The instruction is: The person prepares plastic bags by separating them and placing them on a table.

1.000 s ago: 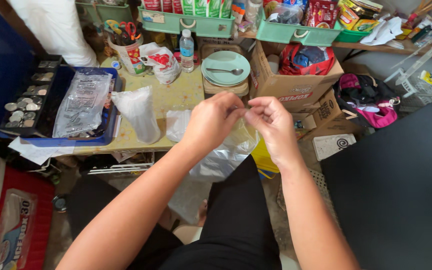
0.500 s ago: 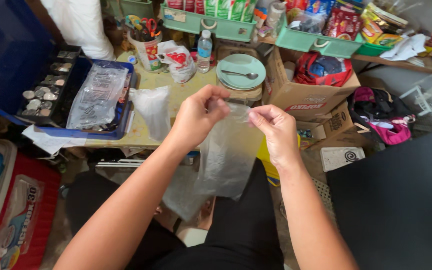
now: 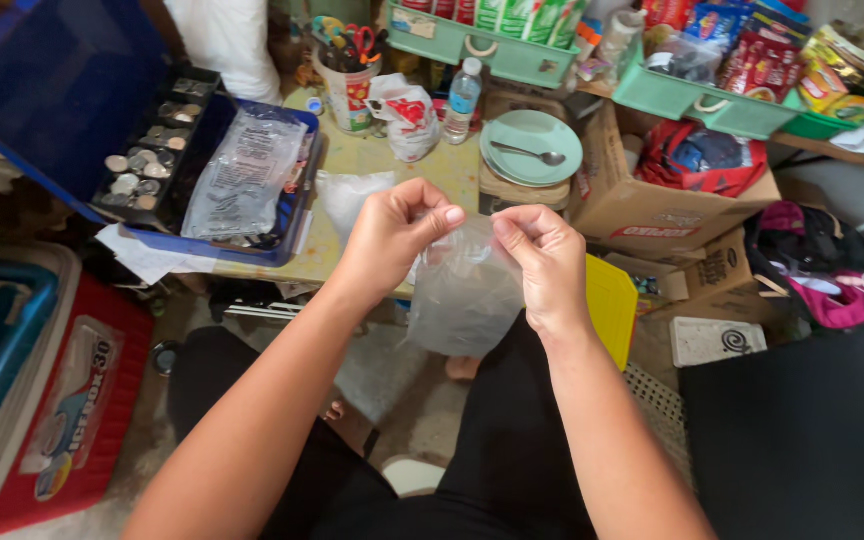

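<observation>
Single head-mounted view, directed steeply downward and forward from close range over the yellow table [image 3: 372,160]; no second view is provided.

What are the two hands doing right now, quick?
Left hand: closed, pinching the top edge of the clear plastic bag.
Right hand: closed, pinching the same bag's top edge.
</observation>
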